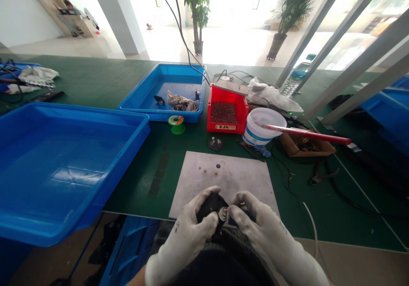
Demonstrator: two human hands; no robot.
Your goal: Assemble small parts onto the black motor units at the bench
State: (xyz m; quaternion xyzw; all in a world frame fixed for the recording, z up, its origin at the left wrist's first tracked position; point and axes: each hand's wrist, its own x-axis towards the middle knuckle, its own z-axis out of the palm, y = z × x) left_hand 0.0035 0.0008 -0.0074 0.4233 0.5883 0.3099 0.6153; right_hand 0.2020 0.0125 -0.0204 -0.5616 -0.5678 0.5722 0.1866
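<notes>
My left hand (197, 220), in a white glove, is closed around a black housing (213, 204) just above the near edge of the pale work mat (188, 184). A small round metal part (223, 213) shows at the right side of the housing, beside my left thumb. My right hand (255, 220), gloved too, has thumb and forefinger pinched together against that metal part. What they grip is too small and too hidden to name; thin wire-like strands show near the fingertips. Farther up the mat lie a small black disc (218, 166) and several tiny brownish rings (216, 174).
Left stands a large blue tray (140, 126); behind, a second blue tray (134, 103) holds crumpled material. A solder spool (177, 126), red bin (211, 122) of small parts, white tub (257, 135) with a red-handled tool (319, 135) and cardboard box (289, 147) line the mat's far side.
</notes>
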